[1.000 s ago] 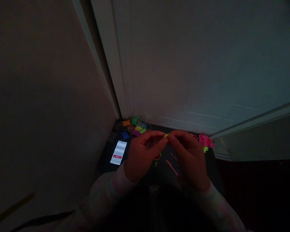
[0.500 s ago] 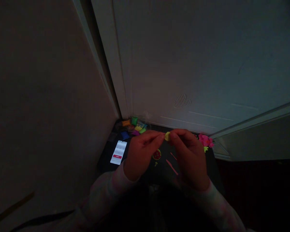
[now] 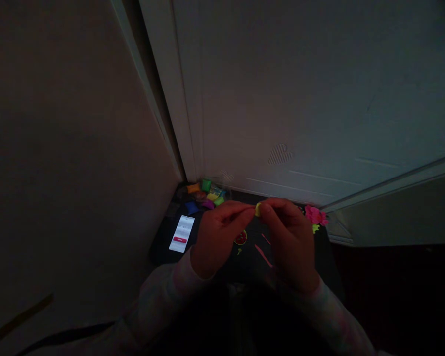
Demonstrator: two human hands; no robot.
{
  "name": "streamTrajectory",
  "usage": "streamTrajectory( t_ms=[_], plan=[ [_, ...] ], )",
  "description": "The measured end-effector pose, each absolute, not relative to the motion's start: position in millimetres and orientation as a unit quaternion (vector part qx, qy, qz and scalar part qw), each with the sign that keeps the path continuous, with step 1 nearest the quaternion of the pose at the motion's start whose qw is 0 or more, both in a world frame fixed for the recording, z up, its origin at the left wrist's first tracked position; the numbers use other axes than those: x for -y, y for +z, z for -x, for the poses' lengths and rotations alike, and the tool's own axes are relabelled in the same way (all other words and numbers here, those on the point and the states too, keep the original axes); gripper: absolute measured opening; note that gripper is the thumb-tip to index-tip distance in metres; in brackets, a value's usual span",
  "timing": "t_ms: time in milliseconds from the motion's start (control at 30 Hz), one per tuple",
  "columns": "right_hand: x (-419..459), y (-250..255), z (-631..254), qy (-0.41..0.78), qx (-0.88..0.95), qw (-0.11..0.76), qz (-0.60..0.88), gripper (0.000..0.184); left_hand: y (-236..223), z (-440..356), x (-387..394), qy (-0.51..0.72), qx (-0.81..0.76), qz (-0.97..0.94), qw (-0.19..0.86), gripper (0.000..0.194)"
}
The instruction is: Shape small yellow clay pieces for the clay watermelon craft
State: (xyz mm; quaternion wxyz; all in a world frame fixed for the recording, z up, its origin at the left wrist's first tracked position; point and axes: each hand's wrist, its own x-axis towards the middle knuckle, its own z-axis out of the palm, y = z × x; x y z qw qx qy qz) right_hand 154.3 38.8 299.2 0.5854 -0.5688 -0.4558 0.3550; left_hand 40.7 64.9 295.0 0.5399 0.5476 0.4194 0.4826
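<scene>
Both hands meet above a small dark table, pinching a small lump of yellow modelling clay point(image 3: 258, 209) between them. My left hand point(image 3: 218, 237) has thumb and index fingertips pressed together at the lump's left side. From the right, my right hand point(image 3: 292, 242) grips it between thumb and index finger. Partly hidden behind my left hand lies a round red piece with a yellow-green rim point(image 3: 240, 238). Just below it is a tiny yellow piece point(image 3: 239, 251). Two pink modelling tools, a longer one point(image 3: 263, 255) and a shorter one point(image 3: 266, 239), lie beside my right hand.
A lit phone point(image 3: 181, 234) lies on the table's left part. Behind it are several colourful packets point(image 3: 207, 193), some in clear plastic. Pink flowers point(image 3: 316, 215) sit at the right edge. A pale panel point(image 3: 282, 99) rises directly behind the table point(image 3: 222, 274); the room is dim.
My left fingertips have shifted slightly right along the yellow clay, which now appears narrower and a little turned. My right hand has barely moved; the things on the table are unchanged.
</scene>
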Motion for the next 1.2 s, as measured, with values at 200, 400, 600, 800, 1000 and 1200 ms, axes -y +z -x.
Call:
streamTrajectory(
  t_ms=[200, 400, 600, 800, 1000, 1200],
  plan=[
    [-35, 295, -158, 0.359, 0.464, 0.603, 0.541, 0.011, 293, -41, -64, 0.473, -0.436, -0.495, 0.584, 0.011],
    [-29, 293, -172, 0.287, 0.591, 0.570, 0.493, 0.029, 289, -40, -62, 0.470, -0.394, -0.396, 0.683, 0.012],
    [-29, 297, -179, 0.187, 0.682, 0.515, 0.485, 0.027, 284, -38, -60, 0.477, -0.366, -0.384, 0.701, 0.010],
    [-29, 298, -180, 0.172, 0.695, 0.505, 0.482, 0.022, 286, -32, -59, 0.512, -0.329, -0.444, 0.657, 0.020],
    [-27, 298, -179, 0.202, 0.683, 0.515, 0.476, 0.024, 290, -25, -58, 0.514, -0.308, -0.646, 0.473, 0.028],
    [-26, 298, -177, 0.223, 0.677, 0.519, 0.471, 0.025, 291, -26, -59, 0.528, -0.320, -0.696, 0.366, 0.023]
  ],
)
